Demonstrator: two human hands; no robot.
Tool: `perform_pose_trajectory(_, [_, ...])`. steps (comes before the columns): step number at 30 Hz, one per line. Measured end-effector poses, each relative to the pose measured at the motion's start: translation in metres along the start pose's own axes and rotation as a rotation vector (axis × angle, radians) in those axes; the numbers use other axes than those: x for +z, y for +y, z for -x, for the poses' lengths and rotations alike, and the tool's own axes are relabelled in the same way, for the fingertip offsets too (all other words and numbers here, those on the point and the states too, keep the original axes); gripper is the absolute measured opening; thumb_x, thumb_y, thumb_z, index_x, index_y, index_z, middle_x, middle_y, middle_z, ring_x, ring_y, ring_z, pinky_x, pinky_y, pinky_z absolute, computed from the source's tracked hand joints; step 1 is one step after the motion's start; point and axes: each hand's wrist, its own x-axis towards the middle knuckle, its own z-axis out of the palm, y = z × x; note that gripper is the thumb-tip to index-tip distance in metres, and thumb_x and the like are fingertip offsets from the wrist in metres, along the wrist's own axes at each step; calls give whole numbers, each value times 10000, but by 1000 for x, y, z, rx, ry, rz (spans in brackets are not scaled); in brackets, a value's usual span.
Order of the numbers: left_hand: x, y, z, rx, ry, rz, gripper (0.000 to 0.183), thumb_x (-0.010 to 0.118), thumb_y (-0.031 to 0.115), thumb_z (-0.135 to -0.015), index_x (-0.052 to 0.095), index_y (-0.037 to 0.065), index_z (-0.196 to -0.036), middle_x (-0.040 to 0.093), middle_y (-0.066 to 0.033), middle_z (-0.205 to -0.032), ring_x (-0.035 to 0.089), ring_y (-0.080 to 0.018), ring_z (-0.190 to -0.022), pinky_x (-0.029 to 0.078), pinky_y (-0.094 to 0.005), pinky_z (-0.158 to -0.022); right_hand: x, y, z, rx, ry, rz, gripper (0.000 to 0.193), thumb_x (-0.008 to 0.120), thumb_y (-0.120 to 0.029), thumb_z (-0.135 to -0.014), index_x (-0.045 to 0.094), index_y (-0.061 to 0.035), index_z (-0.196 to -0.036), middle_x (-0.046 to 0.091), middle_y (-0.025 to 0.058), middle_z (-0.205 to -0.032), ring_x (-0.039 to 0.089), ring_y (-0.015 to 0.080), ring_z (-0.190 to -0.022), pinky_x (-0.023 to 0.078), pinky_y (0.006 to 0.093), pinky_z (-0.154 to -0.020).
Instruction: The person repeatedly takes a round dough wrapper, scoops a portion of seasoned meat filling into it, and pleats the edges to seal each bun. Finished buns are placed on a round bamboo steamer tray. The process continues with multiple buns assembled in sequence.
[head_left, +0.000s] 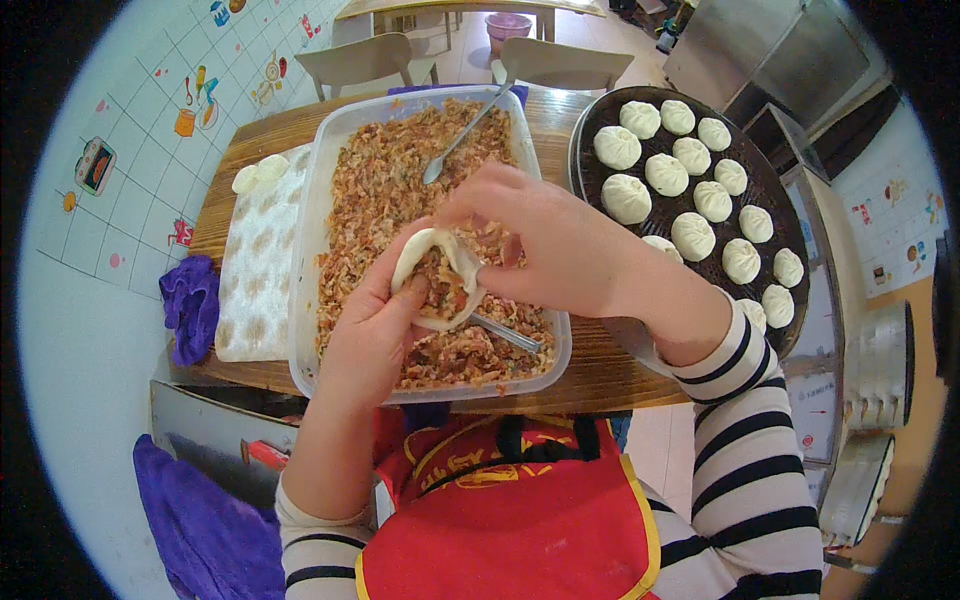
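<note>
A round dough wrapper with meat-and-vegetable filling inside is cupped in my left hand, the thumb resting by the filling. My right hand closes on the wrapper's right rim, where the dough bunches; its fingertips are partly hidden. Both hands are over a big plastic tub of chopped filling. A metal spoon lies across the far part of the filling, and a metal handle shows beneath my hands.
At the right, a round dark steamer tray bears several pleated buns. On the left, a floured white board has dough rounds at its far corner. Purple cloths hang nearby. Two chairs stand beyond the wooden table.
</note>
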Motion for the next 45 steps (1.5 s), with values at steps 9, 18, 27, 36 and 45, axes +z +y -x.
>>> perform_pose_trajectory(9, [-17, 8, -2, -47, -132, -88, 465, 418, 80, -941, 336, 57, -1399, 495, -82, -1279, 516, -182, -1138, 500, -294, -875, -3, -7, -1, 49, -112, -10, 115, 636, -43, -741, 621, -22, -853, 591, 90, -827, 589, 254, -833, 491, 322, -685])
perform_pose_trajectory(18, [17, -9, 3, 212, 225, 109, 438, 537, 125, -922, 363, 52, -1316, 517, -110, -1210, 552, -227, -1093, 536, -371, -852, 10, -22, 0, -46, 132, 179, 186, 689, -90, -767, 664, -45, -946, 662, 80, -816, 646, 169, -707, 509, 273, -621])
perform_pose_trajectory(27, [-54, 25, 11, 414, 49, 524, 413, 439, 256, -975, 397, -24, -1276, 532, -173, -1203, 562, -322, -1085, 503, -429, -917, 34, 10, -20, 389, -517, 315, 215, 652, -222, -787, 676, -19, -855, 658, 140, -780, 644, 274, -731, 511, 363, -673])
perform_pose_trajectory(36, [-75, 20, 17, 344, 227, 551, 387, 437, 223, -976, 414, -39, -1259, 534, -176, -1212, 543, -345, -1120, 487, -468, -949, 47, 37, -44, 409, -501, 254, 171, 605, -149, -763, 646, -3, -840, 645, 160, -769, 632, 302, -728, 504, 382, -662])
perform_pose_trajectory(45, [-77, 10, 11, 367, 278, 643, 290, 487, 152, -950, 468, -23, -1180, 570, -139, -1142, 590, -275, -1035, 518, -444, -910, 39, -14, 10, 192, -700, 714, 487, 587, -38, -741, 504, -4, -1220, 613, 170, -819, 623, 337, -751, 500, 426, -630])
